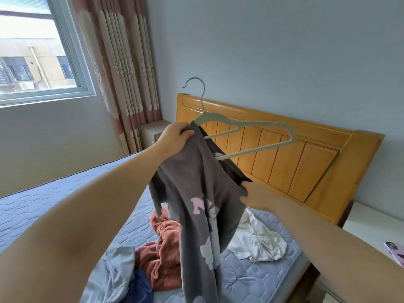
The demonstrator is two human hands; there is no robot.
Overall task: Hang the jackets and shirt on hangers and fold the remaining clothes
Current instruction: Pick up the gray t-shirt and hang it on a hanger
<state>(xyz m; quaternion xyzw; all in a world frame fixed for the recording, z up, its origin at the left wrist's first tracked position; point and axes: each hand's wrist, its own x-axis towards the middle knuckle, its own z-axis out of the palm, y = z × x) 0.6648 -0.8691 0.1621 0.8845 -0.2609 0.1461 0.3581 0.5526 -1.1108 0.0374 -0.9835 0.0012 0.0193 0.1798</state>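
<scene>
I hold a grey jacket (196,189) with pink and white letters up over the bed. My left hand (175,136) grips its upper edge next to the neck of a pale grey hanger (258,127). The hanger's left arm sits inside the jacket; its right arm and metal hook stick out bare. My right hand (255,196) pinches the jacket's other edge lower down. On the bed lie a pink fleece garment (164,254), a white garment (260,239), a light blue garment (115,274) and a dark blue one (140,289).
The blue quilted mattress (54,200) runs from lower left to a wooden headboard (295,158). A white bedside surface (369,224) at right carries a phone (395,253). A window (32,51) and curtain (122,62) stand at left, with a small cabinet (153,130) in the corner.
</scene>
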